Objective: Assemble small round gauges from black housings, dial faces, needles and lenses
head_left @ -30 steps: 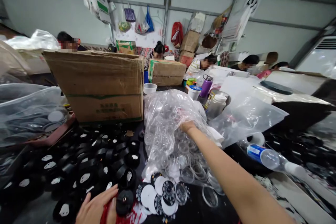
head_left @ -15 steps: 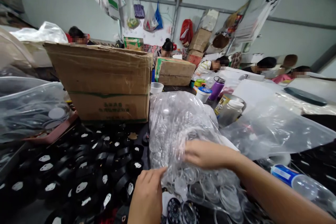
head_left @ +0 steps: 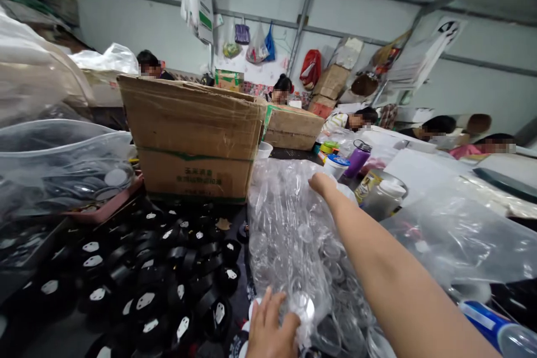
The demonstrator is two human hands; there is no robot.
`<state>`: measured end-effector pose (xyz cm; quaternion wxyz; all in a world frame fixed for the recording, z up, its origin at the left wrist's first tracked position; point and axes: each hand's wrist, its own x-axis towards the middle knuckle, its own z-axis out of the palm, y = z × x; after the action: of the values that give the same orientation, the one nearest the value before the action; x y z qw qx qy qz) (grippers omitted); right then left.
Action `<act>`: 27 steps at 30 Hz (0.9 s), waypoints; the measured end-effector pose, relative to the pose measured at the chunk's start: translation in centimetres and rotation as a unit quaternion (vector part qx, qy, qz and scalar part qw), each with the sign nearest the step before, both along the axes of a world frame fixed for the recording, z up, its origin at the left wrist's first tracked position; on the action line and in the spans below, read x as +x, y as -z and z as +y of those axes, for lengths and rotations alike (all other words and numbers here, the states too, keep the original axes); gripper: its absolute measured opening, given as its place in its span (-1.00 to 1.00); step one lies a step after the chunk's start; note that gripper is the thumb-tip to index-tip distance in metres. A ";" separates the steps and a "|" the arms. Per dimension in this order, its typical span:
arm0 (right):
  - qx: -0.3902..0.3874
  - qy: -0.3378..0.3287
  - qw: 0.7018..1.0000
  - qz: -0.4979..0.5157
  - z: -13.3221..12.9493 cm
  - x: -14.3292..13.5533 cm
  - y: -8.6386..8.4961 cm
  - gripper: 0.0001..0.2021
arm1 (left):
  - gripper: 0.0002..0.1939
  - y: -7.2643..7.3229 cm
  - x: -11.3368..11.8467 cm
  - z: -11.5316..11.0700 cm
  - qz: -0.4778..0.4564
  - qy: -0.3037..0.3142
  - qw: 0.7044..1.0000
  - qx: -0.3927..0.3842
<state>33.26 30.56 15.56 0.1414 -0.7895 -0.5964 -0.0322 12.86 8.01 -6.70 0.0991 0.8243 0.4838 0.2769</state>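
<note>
A large clear plastic bag (head_left: pixel 285 218) full of round transparent pieces lies in front of me. My left hand (head_left: pixel 272 324) rests at its near edge, fingers spread, beside a shiny round piece. Reaching to the far right part of the bag, my right hand (head_left: pixel 323 183) has its fingers closed at the plastic; what they pinch is too small to make out. Loose clear rings (head_left: pixel 335 268) show at the bag's right side. Many round black parts (head_left: pixel 145 299) with white labels cover the surface to the left.
A cardboard box (head_left: pixel 193 151) stands behind the black parts. At left is a pink tray (head_left: pixel 104 210) under plastic. A purple bottle (head_left: pixel 358 159), a white jar (head_left: pixel 388 196) and a blue-labelled bottle (head_left: pixel 486 321) are at right. Several people sit beyond.
My right hand has moved forward to the bag's far side. My left hand's fingers have spread. The bag lies flatter and longer, and the view has shifted left and up.
</note>
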 end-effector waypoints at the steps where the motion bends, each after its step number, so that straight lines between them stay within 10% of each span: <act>1: 0.014 -0.012 1.000 0.000 -0.1 0.2 0.0 -0.69 | -0.60 0.2 0.2 0.0 0.014 0.010 1.000 -0.022; 5: 0.094 -0.072 0.993 0.000 -2.8 1.0 -0.7 -0.73 | -0.29 -0.7 0.0 -0.2 0.032 0.072 0.995 -0.064; 13: 0.207 -0.091 0.974 0.031 -11.2 1.2 2.0 -0.63 | -0.34 -4.2 0.4 -1.6 0.023 0.003 0.997 -0.073; 20: 0.225 -0.083 0.966 0.094 -13.5 0.5 0.1 -0.75 | -0.44 -4.9 -0.1 -1.7 -0.029 0.003 1.000 -0.008; 27: 0.151 -0.085 0.967 0.185 -27.8 -0.8 5.5 -0.66 | -0.62 -6.1 -2.6 0.3 -0.113 -0.016 0.993 0.035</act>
<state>32.42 2.74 10.07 0.3693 -0.6975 -0.6130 0.0372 10.28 8.27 -0.64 0.1196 0.7825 0.4728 0.3871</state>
